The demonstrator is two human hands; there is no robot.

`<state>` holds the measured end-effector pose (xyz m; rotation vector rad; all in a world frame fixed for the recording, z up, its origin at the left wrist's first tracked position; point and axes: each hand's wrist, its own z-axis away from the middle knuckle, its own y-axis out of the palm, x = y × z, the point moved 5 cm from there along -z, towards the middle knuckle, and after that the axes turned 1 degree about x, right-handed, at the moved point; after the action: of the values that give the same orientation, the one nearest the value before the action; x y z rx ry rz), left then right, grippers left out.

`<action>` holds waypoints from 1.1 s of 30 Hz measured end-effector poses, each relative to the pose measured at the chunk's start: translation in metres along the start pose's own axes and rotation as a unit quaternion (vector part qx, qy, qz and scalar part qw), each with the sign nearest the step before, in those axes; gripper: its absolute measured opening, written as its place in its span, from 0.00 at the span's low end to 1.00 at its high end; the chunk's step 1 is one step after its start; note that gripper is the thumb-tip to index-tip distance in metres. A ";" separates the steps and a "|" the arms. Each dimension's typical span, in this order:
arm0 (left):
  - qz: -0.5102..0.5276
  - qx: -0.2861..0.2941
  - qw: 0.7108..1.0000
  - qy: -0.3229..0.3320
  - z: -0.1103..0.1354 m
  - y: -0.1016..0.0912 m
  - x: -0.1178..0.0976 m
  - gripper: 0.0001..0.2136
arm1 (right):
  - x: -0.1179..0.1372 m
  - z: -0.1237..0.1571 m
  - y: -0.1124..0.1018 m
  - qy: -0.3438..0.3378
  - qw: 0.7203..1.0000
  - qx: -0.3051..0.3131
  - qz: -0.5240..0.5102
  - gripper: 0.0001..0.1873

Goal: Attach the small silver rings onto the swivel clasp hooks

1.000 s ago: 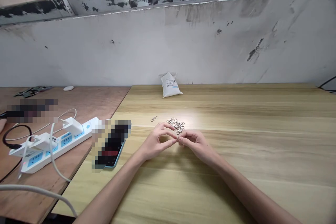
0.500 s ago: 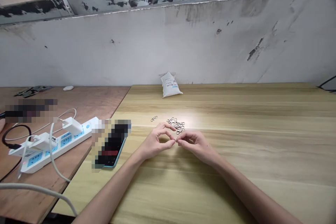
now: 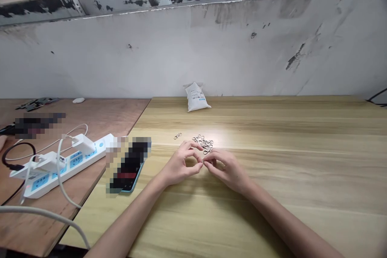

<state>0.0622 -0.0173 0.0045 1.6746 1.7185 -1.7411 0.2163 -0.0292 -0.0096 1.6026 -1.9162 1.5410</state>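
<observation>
My left hand (image 3: 184, 163) and my right hand (image 3: 227, 169) meet over the table, fingertips almost touching. Between them is a small metal lobster clasp (image 3: 208, 162), mostly hidden by the fingers. The right thumb and index finger pinch it, while the left thumb and index finger close on its left end. Just beyond the fingertips lies a small pile of silvery lobster clasps (image 3: 203, 142). Apart from that pile, to its left, a linked metal clasp piece (image 3: 177, 136) rests on the wood.
A white printed plastic packet (image 3: 197, 97) lies near the wall. Left of my arm is a phone (image 3: 130, 169), partly blurred out. On the brown table at left are a white power strip (image 3: 69, 167) with plugs, and a thick cable (image 3: 45, 212).
My right fingers have shifted slightly, and a bit of metal now shows between them. The left hand, the pile and the separate piece stay where they were.
</observation>
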 end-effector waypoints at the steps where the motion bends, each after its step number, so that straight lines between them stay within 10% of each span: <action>1: -0.002 0.005 1.000 -0.001 0.000 0.000 0.001 0.03 | 0.000 0.000 0.000 -0.012 1.000 -0.001 0.018 0.09; 8: -0.075 0.024 0.997 0.020 0.002 0.004 0.007 0.03 | -0.003 0.002 0.003 -0.029 0.999 0.023 0.006 0.09; 20: -0.152 -0.046 0.985 0.070 0.003 -0.002 0.000 0.02 | -0.014 0.004 0.000 0.130 0.981 0.006 -0.143 0.15; 33: -0.053 -0.033 0.997 0.044 0.001 -0.001 -0.001 0.03 | -0.011 0.003 0.008 0.085 0.984 0.103 -0.114 0.15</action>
<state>0.0612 -0.0181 0.0061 1.6857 1.9140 -1.6563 0.2155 -0.0261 -0.0226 1.6441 -1.4699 1.7576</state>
